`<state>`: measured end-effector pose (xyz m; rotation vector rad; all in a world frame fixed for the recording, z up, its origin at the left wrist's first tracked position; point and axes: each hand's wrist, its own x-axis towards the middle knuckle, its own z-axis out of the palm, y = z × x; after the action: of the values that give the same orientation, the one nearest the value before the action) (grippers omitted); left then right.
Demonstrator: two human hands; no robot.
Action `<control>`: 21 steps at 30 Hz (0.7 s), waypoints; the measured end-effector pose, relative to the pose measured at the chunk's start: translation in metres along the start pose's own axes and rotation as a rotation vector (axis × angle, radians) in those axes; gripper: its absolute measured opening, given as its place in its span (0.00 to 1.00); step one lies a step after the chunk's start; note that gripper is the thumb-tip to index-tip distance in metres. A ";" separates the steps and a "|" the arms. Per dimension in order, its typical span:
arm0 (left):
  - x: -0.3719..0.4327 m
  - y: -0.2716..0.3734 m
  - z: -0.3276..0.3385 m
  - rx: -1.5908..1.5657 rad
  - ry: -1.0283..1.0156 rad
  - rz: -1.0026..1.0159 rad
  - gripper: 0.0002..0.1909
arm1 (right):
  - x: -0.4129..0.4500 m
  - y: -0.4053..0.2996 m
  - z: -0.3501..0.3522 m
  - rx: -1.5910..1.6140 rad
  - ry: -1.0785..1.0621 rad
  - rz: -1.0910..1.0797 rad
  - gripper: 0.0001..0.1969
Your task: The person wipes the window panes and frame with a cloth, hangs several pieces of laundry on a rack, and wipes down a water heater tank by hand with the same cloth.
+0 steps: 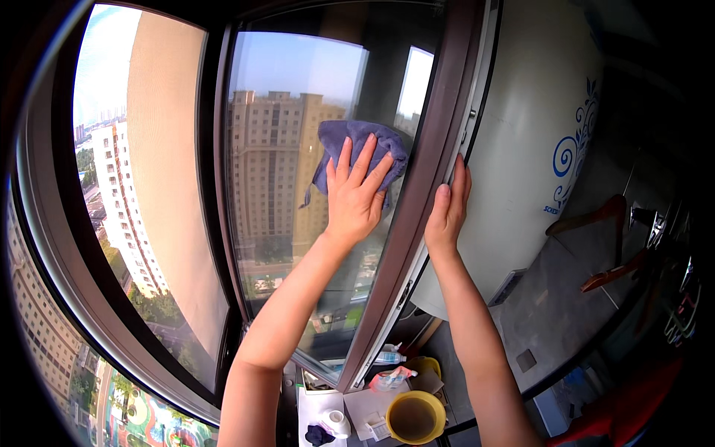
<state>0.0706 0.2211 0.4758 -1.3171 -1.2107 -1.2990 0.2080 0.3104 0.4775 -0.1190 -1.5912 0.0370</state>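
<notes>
Spread across a purple-grey cloth, my left hand presses it flat against the glass pane of an opened window sash. The fingers point upward, and a small loop of the cloth hangs at its lower left. My right hand grips the outer edge of the sash's brown frame, thumb on the near side and fingers along the pale edge strip. Buildings and sky show in the glass.
A white cylindrical tank with blue scrollwork stands right of the sash. Below are a yellow bucket of murky water, a white bottle, a dark cloth and a pink-and-clear pouch. Wooden hangers hang at right. The window opening overlooks tall buildings.
</notes>
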 end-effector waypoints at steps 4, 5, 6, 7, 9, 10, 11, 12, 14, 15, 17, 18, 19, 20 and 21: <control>0.088 -0.051 -0.002 0.019 0.137 0.199 0.28 | 0.000 0.000 -0.007 -0.031 0.059 0.043 0.24; 0.126 -0.069 -0.009 0.010 0.248 0.191 0.26 | 0.001 -0.005 -0.002 -0.016 0.074 0.085 0.23; 0.163 -0.085 -0.016 0.040 0.319 0.099 0.24 | 0.002 -0.015 0.006 -0.017 0.088 0.075 0.22; 0.195 -0.093 -0.016 0.076 0.406 0.014 0.23 | 0.002 -0.022 0.012 0.005 0.099 0.070 0.22; 0.214 -0.063 0.006 0.121 0.506 0.000 0.25 | -0.001 -0.016 0.014 0.002 0.094 0.086 0.22; 0.210 -0.041 0.012 0.047 0.459 0.104 0.25 | -0.003 -0.011 0.015 -0.004 0.097 0.066 0.21; 0.200 -0.017 0.014 -0.028 0.409 0.214 0.25 | -0.003 -0.008 0.013 -0.011 0.098 0.072 0.21; 0.180 0.010 0.022 -0.175 0.351 0.234 0.26 | -0.003 0.000 0.006 -0.029 0.098 0.072 0.21; 0.135 0.028 0.012 -0.320 0.184 0.289 0.27 | -0.002 0.002 0.001 -0.014 0.103 0.074 0.20; 0.111 0.016 0.001 -0.336 0.084 0.309 0.27 | -0.001 0.000 0.000 -0.021 0.099 0.074 0.20; 0.052 -0.017 -0.009 -0.224 -0.075 0.408 0.29 | 0.002 -0.002 0.001 -0.012 0.110 0.069 0.20; 0.050 -0.024 -0.015 -0.215 -0.085 0.412 0.29 | 0.002 -0.004 0.004 -0.002 0.115 0.077 0.20; 0.049 -0.029 -0.018 -0.156 -0.093 0.425 0.29 | 0.003 -0.006 0.005 -0.007 0.123 0.087 0.20; 0.049 -0.032 -0.018 -0.101 -0.099 0.438 0.29 | 0.003 -0.006 0.004 -0.017 0.130 0.095 0.20; 0.063 -0.029 -0.013 -0.117 -0.038 0.421 0.29 | 0.002 -0.003 0.003 -0.027 0.125 0.089 0.20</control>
<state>0.0381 0.2151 0.5384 -1.5854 -0.8308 -1.0534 0.2044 0.3075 0.4799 -0.2093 -1.4610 0.0765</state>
